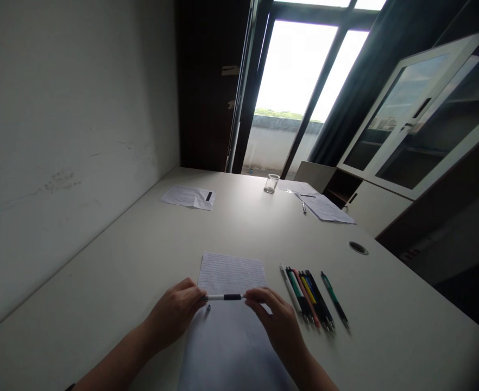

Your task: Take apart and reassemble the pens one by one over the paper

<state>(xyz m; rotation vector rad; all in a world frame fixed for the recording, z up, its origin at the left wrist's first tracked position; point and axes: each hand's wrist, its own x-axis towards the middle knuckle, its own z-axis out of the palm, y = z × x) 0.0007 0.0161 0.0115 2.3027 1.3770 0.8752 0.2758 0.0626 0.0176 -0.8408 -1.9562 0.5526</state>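
A white pen with a black grip is held level between my two hands, above the sheets of paper. My left hand pinches its left end. The fingertips of my right hand close on the tip at the other end. Just below the left fingers, a small dark piece lies on the paper; its kind is too small to tell. Beneath the pen, a handwritten sheet shows at the top, with a blank white sheet nearer to me.
Right of my hands lie several pens in a row, with a green pen apart. Farther back are a glass, a creased paper and a paper stack. A round cable hole sits near the right edge. A wall borders the left.
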